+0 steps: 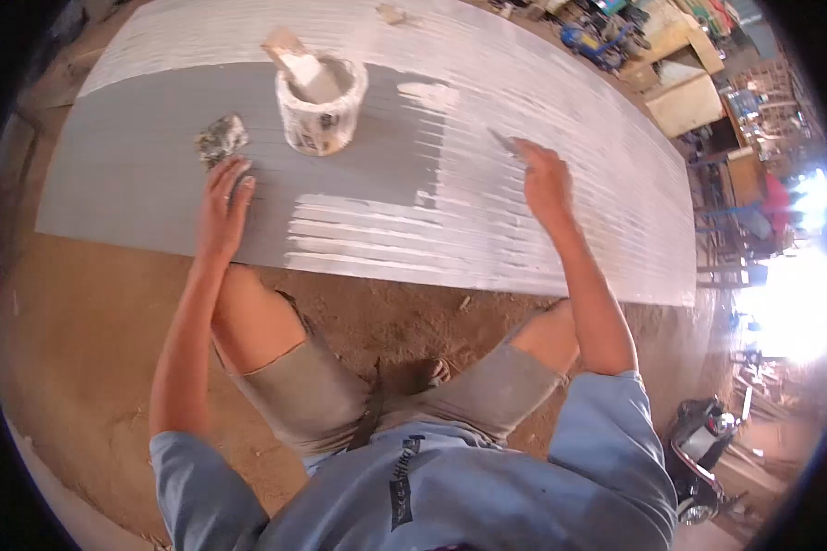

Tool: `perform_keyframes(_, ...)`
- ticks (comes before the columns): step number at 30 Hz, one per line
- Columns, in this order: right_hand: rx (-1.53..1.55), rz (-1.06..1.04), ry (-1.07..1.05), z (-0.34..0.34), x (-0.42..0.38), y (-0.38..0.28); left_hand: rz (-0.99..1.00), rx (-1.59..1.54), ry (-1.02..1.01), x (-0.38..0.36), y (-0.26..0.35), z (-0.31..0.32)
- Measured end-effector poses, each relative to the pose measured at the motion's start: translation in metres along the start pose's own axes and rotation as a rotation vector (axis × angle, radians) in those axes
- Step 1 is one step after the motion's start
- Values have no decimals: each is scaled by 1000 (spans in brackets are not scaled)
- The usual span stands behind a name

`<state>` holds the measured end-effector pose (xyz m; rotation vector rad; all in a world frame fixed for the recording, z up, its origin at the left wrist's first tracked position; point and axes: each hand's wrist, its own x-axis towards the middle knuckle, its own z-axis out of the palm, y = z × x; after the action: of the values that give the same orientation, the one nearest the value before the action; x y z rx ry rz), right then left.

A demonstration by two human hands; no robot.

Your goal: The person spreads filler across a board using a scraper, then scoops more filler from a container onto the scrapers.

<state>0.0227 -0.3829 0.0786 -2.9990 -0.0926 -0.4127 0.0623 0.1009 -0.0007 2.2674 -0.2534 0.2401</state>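
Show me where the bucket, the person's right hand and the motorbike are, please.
Bucket (318, 127): head view, on its outer side wall.
Right hand (548, 186): head view, on the back of the hand.
Motorbike (700, 443): head view, on its bodywork.

The person wears a blue short-sleeved shirt (496, 487) with a dark printed strip (402, 489), its lettering hard to read. Grey-brown shorts (317, 390) leave the knees uncovered. Left hand (224, 204) and right hand (548, 184) are ungloved.

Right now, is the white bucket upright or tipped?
Upright: the bucket stands base-down on the board, its open mouth facing up.
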Motion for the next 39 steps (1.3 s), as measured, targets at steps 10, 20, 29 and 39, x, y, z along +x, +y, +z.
perform_keyframes(10, -73, 161, 44, 30, 10, 96, 43, 78, -2, 1, -10, 5)
perform_keyframes(20, -131, 276, -267, 21, 71, 97, -27, 111, -46, 1, 3, 6)
perform_keyframes(29, -75, 154, -278, 17, 46, 94, -47, 130, -15, -2, 3, 7)
perform_keyframes(39, -60, 269, -296, 4, -2, 46, 0, 158, -3, -1, -5, 7)
